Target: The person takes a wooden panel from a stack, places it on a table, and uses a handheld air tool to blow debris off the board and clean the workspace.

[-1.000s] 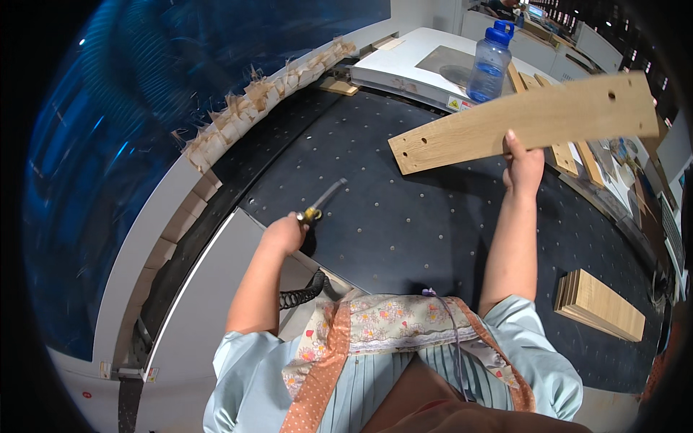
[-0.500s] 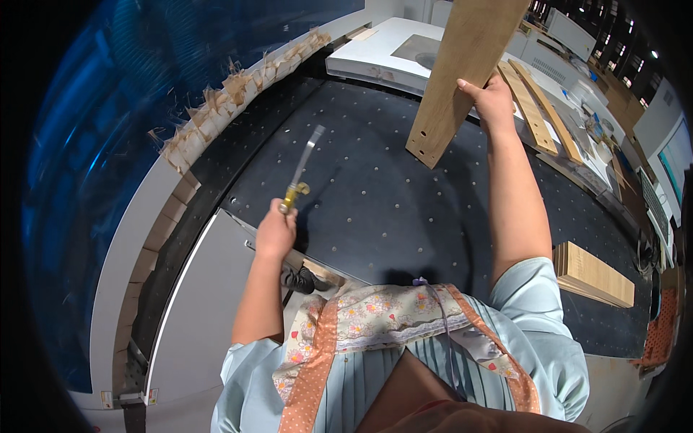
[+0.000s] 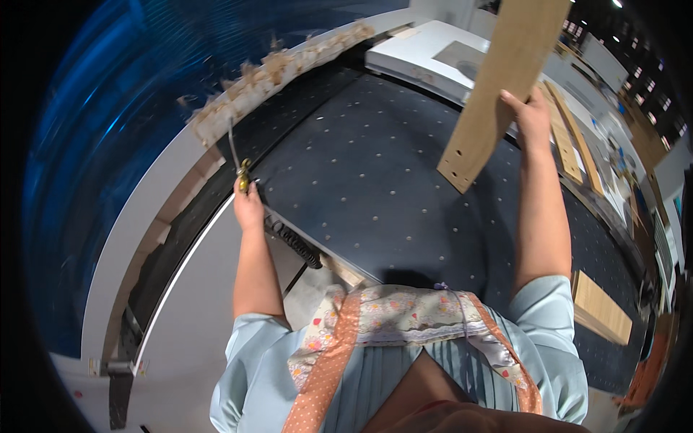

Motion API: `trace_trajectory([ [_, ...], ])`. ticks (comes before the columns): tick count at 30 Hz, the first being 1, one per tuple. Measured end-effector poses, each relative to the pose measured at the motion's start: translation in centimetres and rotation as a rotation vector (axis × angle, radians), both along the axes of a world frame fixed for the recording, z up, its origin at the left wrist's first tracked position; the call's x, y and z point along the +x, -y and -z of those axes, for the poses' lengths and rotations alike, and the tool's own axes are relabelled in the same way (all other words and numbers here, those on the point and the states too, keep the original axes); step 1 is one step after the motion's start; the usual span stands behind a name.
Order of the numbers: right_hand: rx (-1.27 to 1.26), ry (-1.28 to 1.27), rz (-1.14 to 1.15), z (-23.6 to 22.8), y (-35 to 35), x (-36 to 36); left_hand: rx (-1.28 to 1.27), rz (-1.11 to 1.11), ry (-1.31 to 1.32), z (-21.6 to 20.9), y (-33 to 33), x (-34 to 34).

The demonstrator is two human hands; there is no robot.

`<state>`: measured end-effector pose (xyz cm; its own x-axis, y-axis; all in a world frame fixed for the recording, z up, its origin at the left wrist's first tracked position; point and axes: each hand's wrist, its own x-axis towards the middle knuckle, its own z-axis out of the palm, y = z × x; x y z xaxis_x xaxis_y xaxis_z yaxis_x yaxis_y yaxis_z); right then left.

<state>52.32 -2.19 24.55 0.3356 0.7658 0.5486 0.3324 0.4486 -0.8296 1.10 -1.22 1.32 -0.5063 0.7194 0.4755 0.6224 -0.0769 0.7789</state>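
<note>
My right hand (image 3: 533, 119) grips a long, flat wooden board (image 3: 498, 86) by its right edge, thumb across its face. The board stands tilted above the dark table, and a few drilled holes show near its lower end. My left hand (image 3: 249, 206) is closed around an air blow gun (image 3: 244, 175) with a brass body and a thin metal nozzle tube, which points away from me toward the frayed strip. A black coiled hose (image 3: 294, 242) lies by the table's near edge below that hand.
Under the board spreads a dark table (image 3: 361, 166) dotted with small studs. A pale machine frame (image 3: 137, 224) with a frayed strip (image 3: 274, 76) curves along the left. Two narrow boards (image 3: 570, 141) lie far right on a white surface; stacked boards (image 3: 600, 307) sit near right.
My left hand has swung the blow gun leftward, from over the table to its left edge by the frame. My right hand still holds the board in much the same pose.
</note>
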Motion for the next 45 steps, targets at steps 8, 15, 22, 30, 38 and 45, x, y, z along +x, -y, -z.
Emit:
trace_trajectory([
  [8, 0.078, -0.094, -0.007, 0.6, 0.7, -0.6, -0.096, -0.133, -0.035, 1.4, -0.6, -2.1],
  [15, 0.124, -0.076, -0.055, -0.1, 1.6, -1.6, 0.041, -0.175, 0.187, 4.7, 5.6, 1.6],
  [22, -0.039, -0.185, 0.039, 6.0, 3.2, -4.1, 0.297, 0.224, -0.079, -1.2, 8.6, 8.6],
  [30, 0.053, -0.329, 0.000, 11.9, 4.1, -2.9, 0.354, 0.542, -0.149, -4.6, 9.6, 10.9],
  [38, 0.216, -0.417, 0.189, 8.1, 13.0, -2.0, 0.366, 1.220, -0.344, -8.1, 6.2, 18.9],
  [45, 0.620, -0.384, 0.678, 6.6, 32.6, -1.9, 0.282, 2.096, -0.687, -10.5, 9.5, 33.3],
])
